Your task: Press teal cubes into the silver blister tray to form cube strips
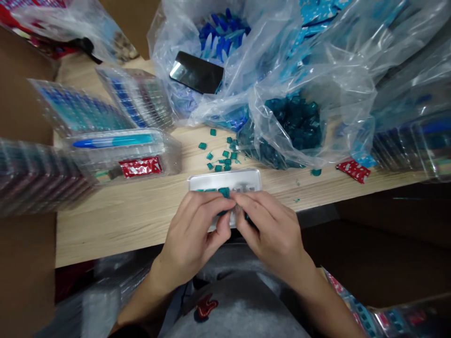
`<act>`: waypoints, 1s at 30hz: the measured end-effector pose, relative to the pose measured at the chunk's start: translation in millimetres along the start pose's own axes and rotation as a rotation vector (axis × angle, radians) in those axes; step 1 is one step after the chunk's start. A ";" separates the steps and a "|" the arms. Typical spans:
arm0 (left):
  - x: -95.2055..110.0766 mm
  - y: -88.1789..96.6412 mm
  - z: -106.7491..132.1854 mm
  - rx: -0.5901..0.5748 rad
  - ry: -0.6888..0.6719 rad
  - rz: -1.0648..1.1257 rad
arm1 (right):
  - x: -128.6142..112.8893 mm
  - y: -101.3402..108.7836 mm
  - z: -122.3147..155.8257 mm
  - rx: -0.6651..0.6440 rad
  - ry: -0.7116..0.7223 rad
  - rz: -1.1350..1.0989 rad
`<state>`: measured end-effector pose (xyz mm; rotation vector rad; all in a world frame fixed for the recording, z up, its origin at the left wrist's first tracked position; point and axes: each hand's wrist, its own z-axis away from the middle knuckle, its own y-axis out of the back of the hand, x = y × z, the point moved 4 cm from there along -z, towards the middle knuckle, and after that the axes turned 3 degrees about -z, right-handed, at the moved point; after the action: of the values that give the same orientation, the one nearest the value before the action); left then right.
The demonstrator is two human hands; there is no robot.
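My left hand (197,230) and my right hand (271,230) meet over a white compartmented tray (225,177) near the table's front edge. The fingers of both are closed in a pinch, fingertips touching. A teal translucent piece (223,192) shows just behind the left fingertips. Darker teal shows beneath the fingers of each hand, so small pieces seem to be held there, mostly hidden. More teal pieces lie in the tray's left compartments, while those on the right look silvery. Beyond the tray, several small teal square pieces (226,154) are scattered on the wood.
Behind stands a clear bag of dark teal pieces (299,122) and another with blue pointed pieces (225,33). A phone (196,72) rests on the latter. Left are clear packs, a blue pen-like item (112,141) and a red packet (141,166); another red packet (353,171) lies right.
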<state>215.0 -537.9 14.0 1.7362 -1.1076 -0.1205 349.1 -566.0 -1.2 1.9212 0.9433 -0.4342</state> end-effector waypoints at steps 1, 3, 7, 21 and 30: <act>0.3 -0.4 -0.2 0.008 0.007 -0.005 | -0.2 -0.8 0.2 0.003 0.011 0.041; 1.0 -2.1 -0.2 0.026 0.027 -0.006 | -0.6 -2.5 -0.4 0.014 0.015 0.089; 2.8 -7.3 -2.7 0.068 0.096 0.037 | -0.8 -4.0 -4.1 0.062 -0.043 0.111; -15.1 -15.4 3.7 0.059 0.593 1.175 | 13.6 27.6 -8.9 0.094 -0.367 -0.433; -16.8 -18.0 10.2 0.042 0.590 1.101 | -0.2 9.9 -6.4 0.079 -0.340 -0.512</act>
<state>210.8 -532.1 -11.7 0.8790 -1.4284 1.0218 356.0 -563.4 8.0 1.5867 1.1932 -1.0738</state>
